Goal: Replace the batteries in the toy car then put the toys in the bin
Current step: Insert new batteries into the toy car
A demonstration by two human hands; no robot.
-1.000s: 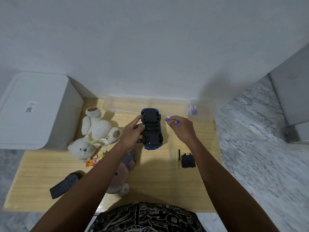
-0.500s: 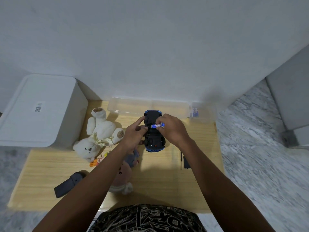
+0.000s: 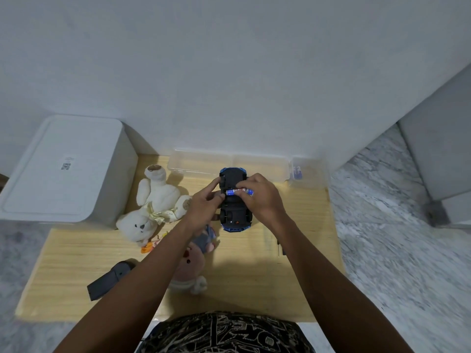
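A blue toy car [image 3: 235,215] lies upside down on the wooden table [image 3: 76,250], its black underside facing up. My left hand [image 3: 207,200] grips the car's left side. My right hand [image 3: 260,197] pinches a blue battery [image 3: 238,191] and holds it crosswise over the car's open battery bay. A white teddy bear [image 3: 155,200] lies to the left of the car. A pink plush toy [image 3: 191,266] lies partly under my left forearm. A big white lidded bin [image 3: 63,169] stands at the far left.
A clear plastic tray [image 3: 198,164] sits along the wall behind the car, and a small clear box [image 3: 305,171] holding blue batteries is at its right. A dark remote control [image 3: 109,278] lies near the front left. A thin screwdriver [image 3: 278,247] shows beside my right forearm.
My right hand brought the battery from the right of the car to a spot over its underside, turning it crosswise. My left hand stayed on the car. The camera view shifted slightly.
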